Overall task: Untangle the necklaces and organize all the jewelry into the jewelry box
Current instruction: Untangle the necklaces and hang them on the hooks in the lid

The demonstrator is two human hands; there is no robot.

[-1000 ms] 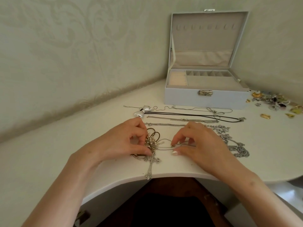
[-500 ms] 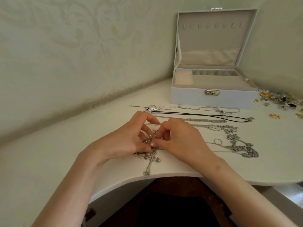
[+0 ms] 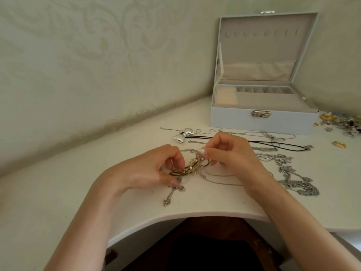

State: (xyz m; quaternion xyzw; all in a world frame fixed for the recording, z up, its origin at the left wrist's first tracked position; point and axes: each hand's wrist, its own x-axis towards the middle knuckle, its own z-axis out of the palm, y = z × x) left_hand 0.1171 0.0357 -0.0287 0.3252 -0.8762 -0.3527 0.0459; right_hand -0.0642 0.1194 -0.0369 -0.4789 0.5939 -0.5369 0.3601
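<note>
The white table [image 3: 58, 192] has a curved near edge. At its far right stands an open jewelry box [image 3: 259, 123], with small trinkets [image 3: 343, 122] to its right. Nearer lie a silver bow [image 3: 183, 134], a black cord [image 3: 273, 142], silver chains [image 3: 297, 184] and a cross pendant [image 3: 172, 194].

Laid-out necklaces [image 3: 269, 147] lie before the jewelry box [image 3: 259, 122].

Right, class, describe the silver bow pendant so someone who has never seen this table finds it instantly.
Find the open pale jewelry box at the white table's back right. Just before its front left corner lies the silver bow pendant, ending a black cord. It alone is a shiny puffed bow; its neighbours are thin chains.
</note>
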